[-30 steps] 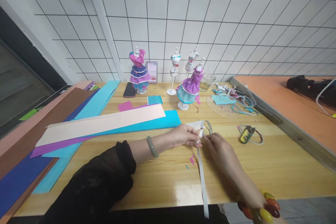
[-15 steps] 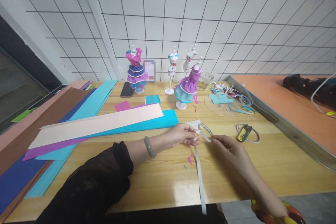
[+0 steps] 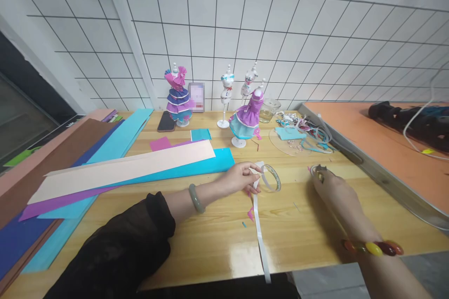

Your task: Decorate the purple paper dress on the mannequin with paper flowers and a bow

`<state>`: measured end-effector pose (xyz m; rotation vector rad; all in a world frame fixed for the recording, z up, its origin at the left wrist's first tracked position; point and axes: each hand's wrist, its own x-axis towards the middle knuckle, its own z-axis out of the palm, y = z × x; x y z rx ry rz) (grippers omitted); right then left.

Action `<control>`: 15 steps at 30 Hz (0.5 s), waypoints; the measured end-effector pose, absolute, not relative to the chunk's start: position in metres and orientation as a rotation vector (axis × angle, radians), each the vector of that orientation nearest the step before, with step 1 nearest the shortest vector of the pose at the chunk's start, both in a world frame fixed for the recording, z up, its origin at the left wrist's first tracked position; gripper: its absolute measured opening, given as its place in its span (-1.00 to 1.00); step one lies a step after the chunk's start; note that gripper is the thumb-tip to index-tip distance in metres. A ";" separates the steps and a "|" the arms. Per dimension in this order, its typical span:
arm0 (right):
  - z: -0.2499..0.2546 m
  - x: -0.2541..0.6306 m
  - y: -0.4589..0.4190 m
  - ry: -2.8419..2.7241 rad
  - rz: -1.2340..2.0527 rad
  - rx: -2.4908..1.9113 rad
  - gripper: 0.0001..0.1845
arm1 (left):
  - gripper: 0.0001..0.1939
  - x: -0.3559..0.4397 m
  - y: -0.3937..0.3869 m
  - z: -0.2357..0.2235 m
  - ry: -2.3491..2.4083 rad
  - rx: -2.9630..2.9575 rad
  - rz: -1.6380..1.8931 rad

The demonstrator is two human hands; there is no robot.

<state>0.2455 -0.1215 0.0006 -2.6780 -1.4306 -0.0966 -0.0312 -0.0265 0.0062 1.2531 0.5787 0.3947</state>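
My left hand [image 3: 242,178] pinches a narrow white tape strip [image 3: 258,233], which trails down to the table's front edge. Just beyond those fingers the tape's thin roll [image 3: 278,182] stands on edge, joined to the strip. A flat white piece [image 3: 260,164] shows behind the fingertips. Over on the right, my right hand [image 3: 333,191] has its fingers closed around a small black-and-green object [image 3: 320,175], mostly covered by the hand. Small pink scraps [image 3: 250,214] lie near the strip.
Coloured paper strips [image 3: 126,168] cover the left side. Doll-size dress forms [image 3: 226,91], a dressed purple one [image 3: 247,117] and a layered one [image 3: 178,103] stand behind, near a phone [image 3: 166,122]. A jar [image 3: 268,111] and ribbon scraps [image 3: 308,131] lie back right.
My right hand has let go of the tape roll and moved right onto the small black-and-green object. My left hand still holds the strip, and the roll hangs by it.
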 end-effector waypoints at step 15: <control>0.019 0.232 -0.151 -0.892 0.660 -1.937 -0.68 | -0.73 -0.035 -0.023 0.008 0.503 1.123 0.332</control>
